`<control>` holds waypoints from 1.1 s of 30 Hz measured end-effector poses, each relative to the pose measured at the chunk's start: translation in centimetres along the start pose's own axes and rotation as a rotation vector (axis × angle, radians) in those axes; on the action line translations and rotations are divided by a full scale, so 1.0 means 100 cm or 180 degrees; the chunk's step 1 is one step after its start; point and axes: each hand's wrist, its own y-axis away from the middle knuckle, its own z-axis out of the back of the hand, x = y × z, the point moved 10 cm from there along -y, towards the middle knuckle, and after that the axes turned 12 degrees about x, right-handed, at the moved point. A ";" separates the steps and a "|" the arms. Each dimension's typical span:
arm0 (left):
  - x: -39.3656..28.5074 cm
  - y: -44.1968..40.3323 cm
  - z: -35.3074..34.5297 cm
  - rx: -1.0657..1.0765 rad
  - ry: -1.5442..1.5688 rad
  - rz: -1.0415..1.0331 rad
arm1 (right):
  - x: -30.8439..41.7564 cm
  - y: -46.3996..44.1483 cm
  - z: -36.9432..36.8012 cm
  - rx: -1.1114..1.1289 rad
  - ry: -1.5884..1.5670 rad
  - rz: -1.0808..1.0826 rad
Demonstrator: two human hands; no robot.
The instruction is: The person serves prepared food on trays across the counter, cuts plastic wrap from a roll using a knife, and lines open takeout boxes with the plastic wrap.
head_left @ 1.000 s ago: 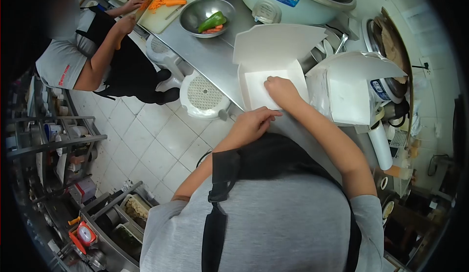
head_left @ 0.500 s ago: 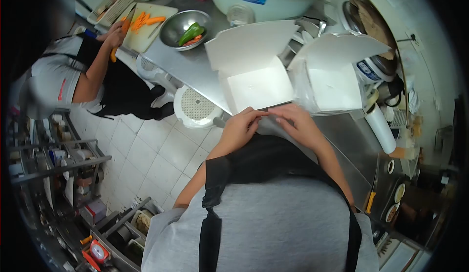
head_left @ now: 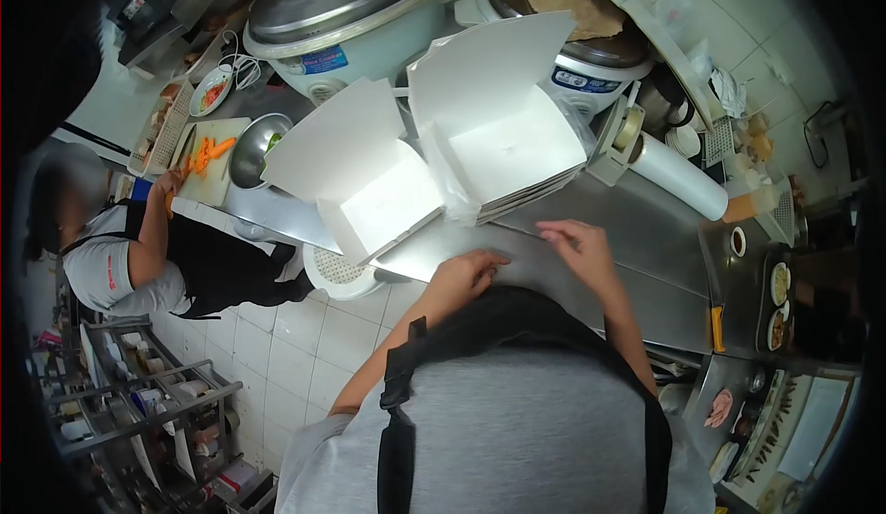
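My left hand (head_left: 467,280) hovers by the near edge of the steel counter (head_left: 540,254), fingers loosely bent and nothing visible in them. To its right, my right hand (head_left: 583,250) is raised over the counter with thumb and forefinger apart, also without a visible object. An open white cardboard box (head_left: 392,196) stands just beyond my left hand, its lid tilted up. Beside it is a stack of similar open white boxes (head_left: 517,140), partly wrapped in clear plastic (head_left: 452,186). Neither hand touches the boxes.
A large rice cooker (head_left: 346,48) and a second cooker (head_left: 591,80) stand behind the boxes. At right are a plastic wrap roll (head_left: 681,177) and a yellow-handled knife (head_left: 717,328). A co-worker (head_left: 138,246) stands left by a cutting board (head_left: 214,159) and metal bowl (head_left: 249,152).
My hands have moved apart; earlier their fingertips nearly met at the box edge. The view has turned right, so the boxes and the co-worker appear farther left.
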 end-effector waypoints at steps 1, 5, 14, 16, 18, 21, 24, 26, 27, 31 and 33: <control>-0.001 -0.007 -0.007 0.0076 0.0037 0.0052 | -0.014 0.004 0.018 -0.0190 -0.0057 -0.0125; 0.003 -0.032 -0.046 0.0221 -0.0030 -0.0017 | -0.082 0.024 0.067 -0.0631 0.0041 -0.0451; 0.059 -0.019 -0.046 -0.1036 -0.0746 0.0029 | -0.200 0.058 0.168 -0.1723 0.1103 -0.0881; 0.058 -0.020 -0.045 -0.1030 -0.0692 0.0096 | -0.269 0.070 0.203 -0.2135 0.1520 -0.1351; 0.060 -0.022 -0.047 -0.0972 -0.0624 0.0160 | -0.249 0.042 0.210 -0.2141 0.2370 -0.0963; 0.060 -0.023 -0.045 -0.0973 -0.0563 0.0163 | -0.195 0.022 0.225 -0.2056 0.3359 -0.0451; 0.055 -0.020 -0.040 -0.1085 -0.0581 0.0031 | -0.188 -0.001 0.229 -0.1796 0.3408 -0.0450; 0.058 -0.019 -0.042 -0.1173 -0.0519 -0.0022 | -0.188 -0.017 0.226 -0.1611 0.3419 -0.0486; 0.061 -0.021 -0.044 -0.1025 -0.0494 0.0074 | -0.187 -0.021 0.226 -0.1549 0.3419 -0.0512; 0.067 -0.024 -0.046 -0.0716 -0.0303 0.0288 | -0.184 -0.036 0.223 -0.1290 0.3468 -0.0594; 0.075 -0.023 -0.049 -0.0725 -0.0208 0.0281 | -0.182 -0.041 0.221 -0.1220 0.3491 -0.0634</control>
